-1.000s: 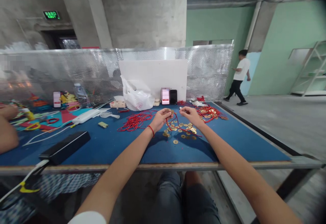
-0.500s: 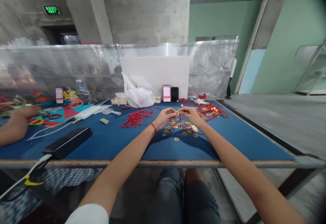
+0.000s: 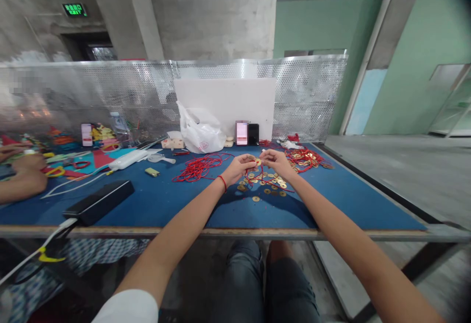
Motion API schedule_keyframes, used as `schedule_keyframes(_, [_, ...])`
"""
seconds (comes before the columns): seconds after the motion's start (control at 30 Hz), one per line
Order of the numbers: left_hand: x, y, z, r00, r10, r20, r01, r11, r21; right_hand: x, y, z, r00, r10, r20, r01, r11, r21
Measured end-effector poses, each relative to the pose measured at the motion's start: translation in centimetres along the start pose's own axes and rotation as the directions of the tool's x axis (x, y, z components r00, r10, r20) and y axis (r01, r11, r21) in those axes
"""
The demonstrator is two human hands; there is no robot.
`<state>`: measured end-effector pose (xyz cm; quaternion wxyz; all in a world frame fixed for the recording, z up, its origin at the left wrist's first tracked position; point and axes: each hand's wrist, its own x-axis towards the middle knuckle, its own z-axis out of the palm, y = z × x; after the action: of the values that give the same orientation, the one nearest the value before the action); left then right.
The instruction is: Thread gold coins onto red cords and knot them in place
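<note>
My left hand [image 3: 238,168] is closed on a round gold coin [image 3: 258,161] with a hole in its middle. Beside it, my right hand [image 3: 276,163] has its fingers pinched at the coin's right edge, on what looks like the red cord [image 3: 262,172] that hangs from the coin. Under both hands, several loose gold coins [image 3: 274,187] are scattered on the blue table top, with more red cord among them. To the left lies a tangle of red cord [image 3: 198,167]; to the right, a heap of red cord strung with coins [image 3: 307,159].
A white plastic bag [image 3: 201,129] and two upright phones [image 3: 242,133] stand at the back against a white board. A black power adapter [image 3: 99,203] and a white power strip [image 3: 128,160] lie on the left. Beyond them are a co-worker's hands [image 3: 27,166] and scissors [image 3: 56,171].
My hands stay close together at the coin, the right fingers shifting slightly. At the far left, the co-worker's hands have moved a little. The camera view has shifted slightly.
</note>
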<state>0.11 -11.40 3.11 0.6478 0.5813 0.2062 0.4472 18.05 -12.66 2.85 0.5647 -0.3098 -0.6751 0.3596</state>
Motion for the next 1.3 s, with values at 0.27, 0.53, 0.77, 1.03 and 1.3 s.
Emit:
schedule_keyframes(0.27, [0.2, -0.3, -0.1, 1.0, 0.0, -0.017, 0.0, 1.0, -0.008, -0.1, 0.1, 0.4, 0.998, 0.009, -0.055, -0.013, 0.997, -0.074])
schedule_keyframes(0.53, [0.3, -0.3, -0.3, 0.998, 0.012, -0.067, -0.014, 0.999, -0.036, -0.3, 0.1, 1.0, 0.99, 0.138, -0.002, -0.136, 0.98, 0.145])
schedule_keyframes(0.77, [0.5, -0.5, -0.7, 0.997, 0.009, -0.082, -0.009, 1.0, -0.007, -0.5, 0.1, 1.0, 0.99, 0.14, 0.025, -0.142, 0.98, 0.141])
schedule_keyframes(1.03, [0.8, -0.8, -1.0, 0.99, -0.006, -0.144, 0.018, 0.996, 0.084, -0.5, 0.2, 1.4, 0.999, 0.039, 0.014, -0.038, 0.997, -0.072])
schedule_keyframes(1.3, [0.6, -1.1, -0.8, 0.998, -0.021, -0.067, 0.033, 0.984, 0.178, -0.7, 0.2, 1.7, 0.993, -0.055, 0.103, 0.093, 0.909, -0.407])
